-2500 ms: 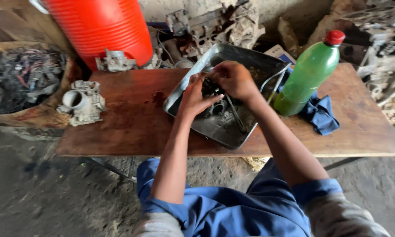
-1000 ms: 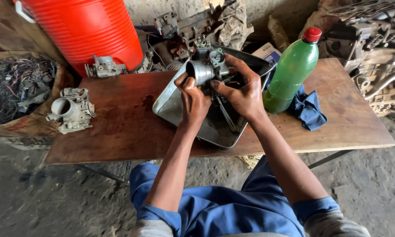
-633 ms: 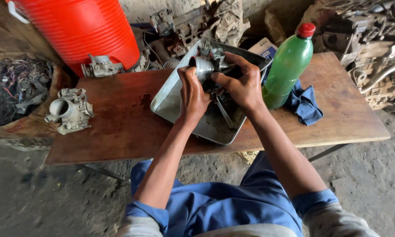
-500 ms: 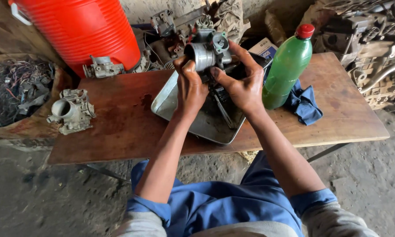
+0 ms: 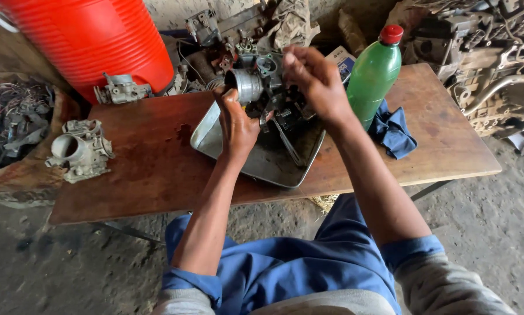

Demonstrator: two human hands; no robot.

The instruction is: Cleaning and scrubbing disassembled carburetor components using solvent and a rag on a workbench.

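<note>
Both hands hold a grimy carburetor [image 5: 262, 87] above the metal tray [image 5: 262, 157] on the counter [image 5: 145, 169] — probably so drips fall in — left hand [image 5: 237, 125] closed underneath, right hand [image 5: 314, 79] gripping its far side, green bottle [image 5: 374, 73] just right.

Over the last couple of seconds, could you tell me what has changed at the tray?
The metal engine part was down in the tray; both hands lifted it and now hold it above the tray, left hand below, right hand on top. The green bottle, blue cloth and red barrel stayed put.
</note>
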